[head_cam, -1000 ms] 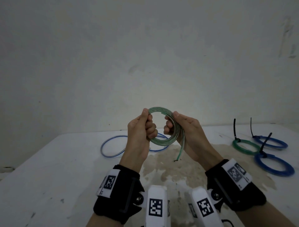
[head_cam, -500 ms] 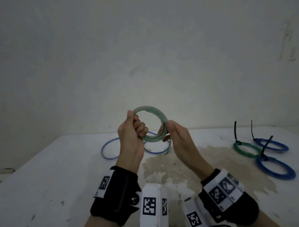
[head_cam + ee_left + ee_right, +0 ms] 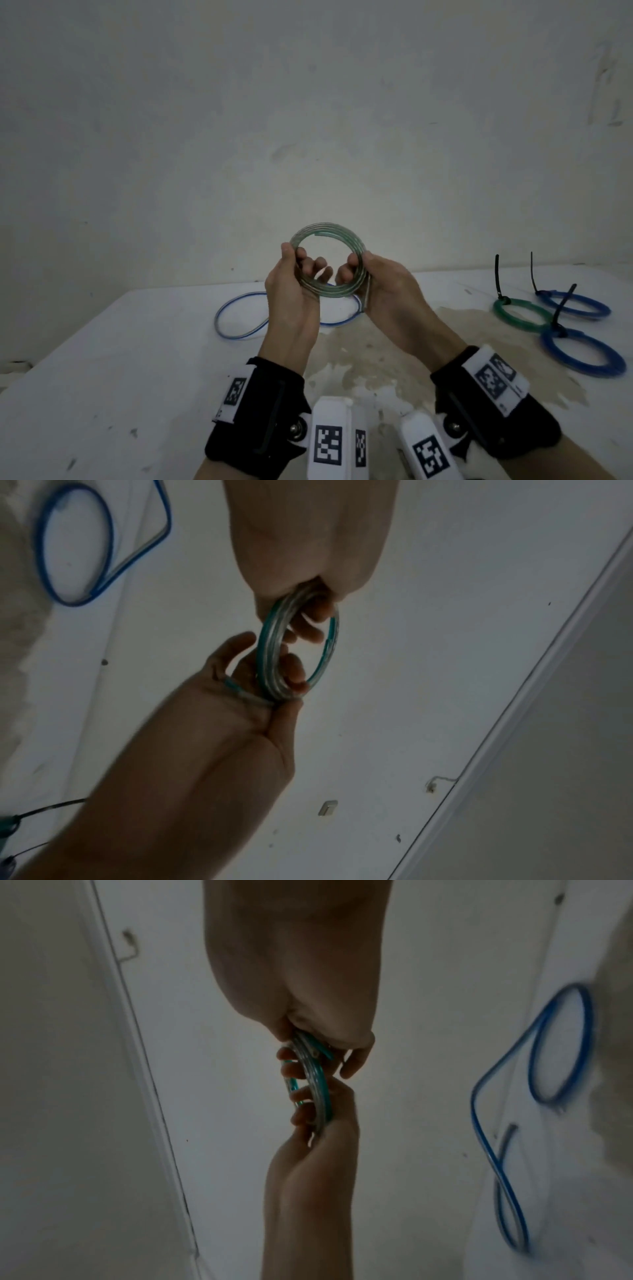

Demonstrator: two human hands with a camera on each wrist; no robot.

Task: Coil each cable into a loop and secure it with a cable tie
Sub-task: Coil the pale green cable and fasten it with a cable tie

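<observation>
While held up in the air above the table (image 3: 102,359), green-tinted cable (image 3: 327,236) — wound into a tight multi-turn ring, no tie on it yet.
Left hand (image 3: 291,301): clasps the ring's left side, thumb along the outside, fingers curled through the middle.
Right hand (image 3: 387,298): clasps the ring's right side in like fashion; short free end of the cable lying across its palm in the left wrist view.
Step in hand, as judged: end of coiling, loose tail being gathered into the ring.
Next move, as judged: keeping one hand clamped so the turns do not spring apart, freeing the other to fetch a tie — no spare tie seen in any view.
On the table, right: three tied coils (image 3: 520,313), black tie tails standing up.
On the table, behind the hands: blue cable (image 3: 239,315), loose, still uncoiled.
</observation>
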